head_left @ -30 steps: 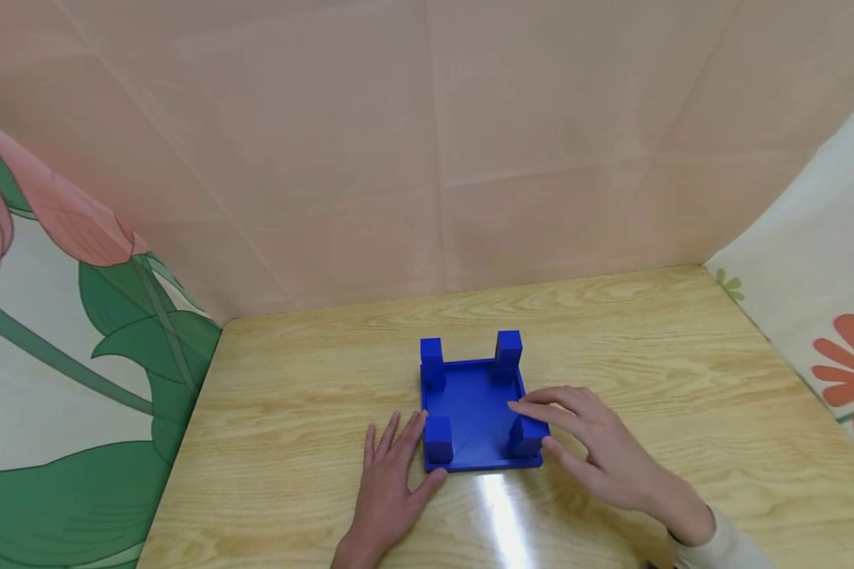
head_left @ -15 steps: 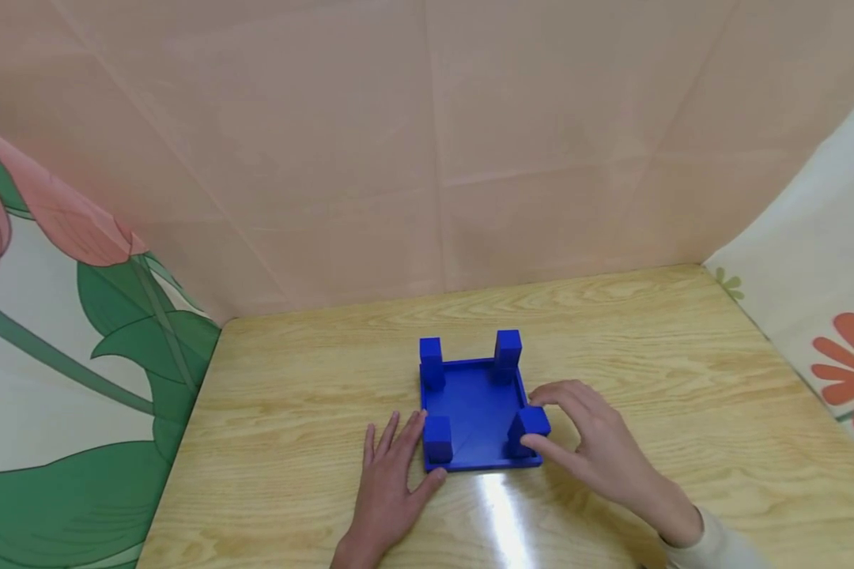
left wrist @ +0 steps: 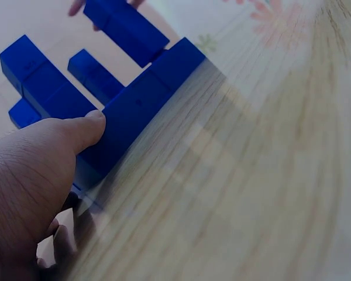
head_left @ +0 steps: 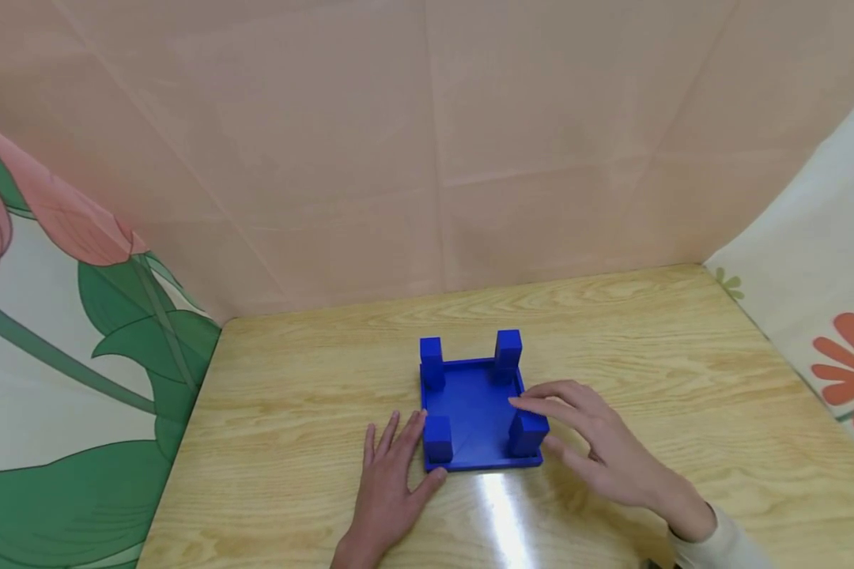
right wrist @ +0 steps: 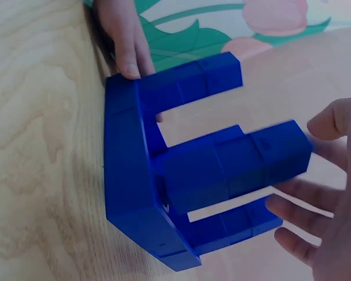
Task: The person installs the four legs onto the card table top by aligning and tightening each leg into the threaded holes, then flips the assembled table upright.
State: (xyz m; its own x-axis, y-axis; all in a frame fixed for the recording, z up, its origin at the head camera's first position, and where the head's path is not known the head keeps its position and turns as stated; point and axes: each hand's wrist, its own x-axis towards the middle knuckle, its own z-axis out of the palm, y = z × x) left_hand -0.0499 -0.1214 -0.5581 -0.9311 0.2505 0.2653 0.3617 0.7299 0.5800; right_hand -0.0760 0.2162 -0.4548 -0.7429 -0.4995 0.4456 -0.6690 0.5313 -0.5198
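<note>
A square blue tray (head_left: 477, 465) lies on the table, a blue square post standing at each corner. My left hand (head_left: 390, 494) rests on the table at its left side, fingers straight. The left thumb (left wrist: 88, 130) touches the tray's front wall near the left corner. My right hand (head_left: 605, 446) is at the near right post (head_left: 527, 438), fingers extended beyond its top, thumb on its right side. In the right wrist view, this post (right wrist: 240, 167) rises between the spread thumb (right wrist: 330, 120) and fingers, and the thumb tip is just off its top end.
The near left post (head_left: 438, 439) stands beside my left fingers. At the back are the far left post (head_left: 432, 363) and far right post (head_left: 508, 352). A pink curtain (head_left: 434, 158) hangs behind the wooden table (head_left: 313, 371), with flower-patterned cloth (head_left: 825, 316) at the sides.
Half a second ago my right thumb lay across the near right post's front; it has since drawn back to the right and the fingers have straightened. My left hand has stayed still.
</note>
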